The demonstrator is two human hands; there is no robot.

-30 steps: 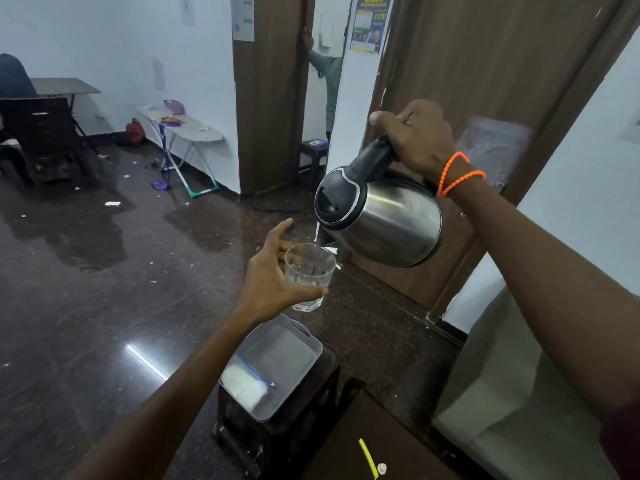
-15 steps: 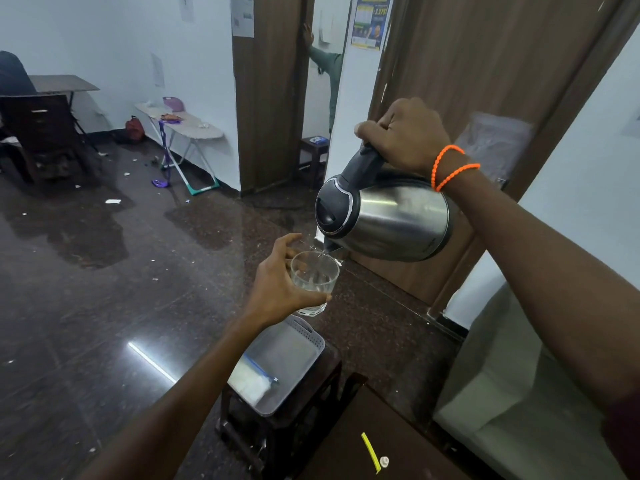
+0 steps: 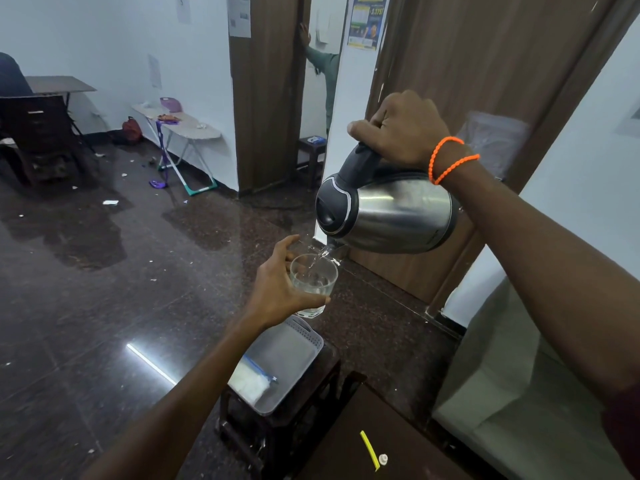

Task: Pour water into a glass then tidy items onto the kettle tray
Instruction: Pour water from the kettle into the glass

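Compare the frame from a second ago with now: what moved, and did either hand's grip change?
The kettle tipped further, its spout coming down to the glass, and water now streams in; a second ago none was flowing. The glass sits slightly lower in view. Unchanged: the right hand grips the kettle handle, the left hand holds the glass, and the tray stays on the stool.

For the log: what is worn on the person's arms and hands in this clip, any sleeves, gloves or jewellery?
Both forearms are bare and neither hand is gloved. The right hand has two thin orange bead bracelets at the wrist, and a dark maroon sleeve edge shows high on that arm at the frame's right border. The left hand and its arm show no sleeve, band or ring.
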